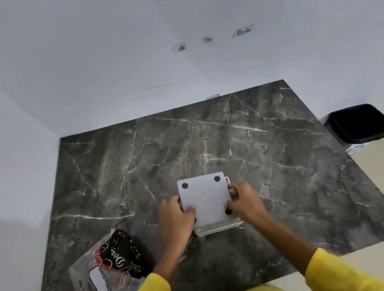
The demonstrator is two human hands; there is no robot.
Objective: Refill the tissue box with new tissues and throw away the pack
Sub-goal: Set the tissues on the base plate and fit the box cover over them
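Both hands clasp the white tissue box at the middle of the dark marble table.

The left hand [175, 215] and right hand [243, 200] each pinch a side of the tissue box [205, 200], fingers curled over its edges, thumbs pressed on the flat white panel facing up. That panel carries two dark round pads at its far corners, so it looks to me like the underside, with a second white part peeking out beneath the near and right edges. I'd judge they are working at the bottom panel, though whether sliding it off or seating it on I cannot tell. The next move calls for even pressure from both sides. The tissue pack [110, 270], crinkled clear plastic with black and red print, lies near the left forearm; the black bin [359, 123] waits on the floor off the table's [275, 146] right.
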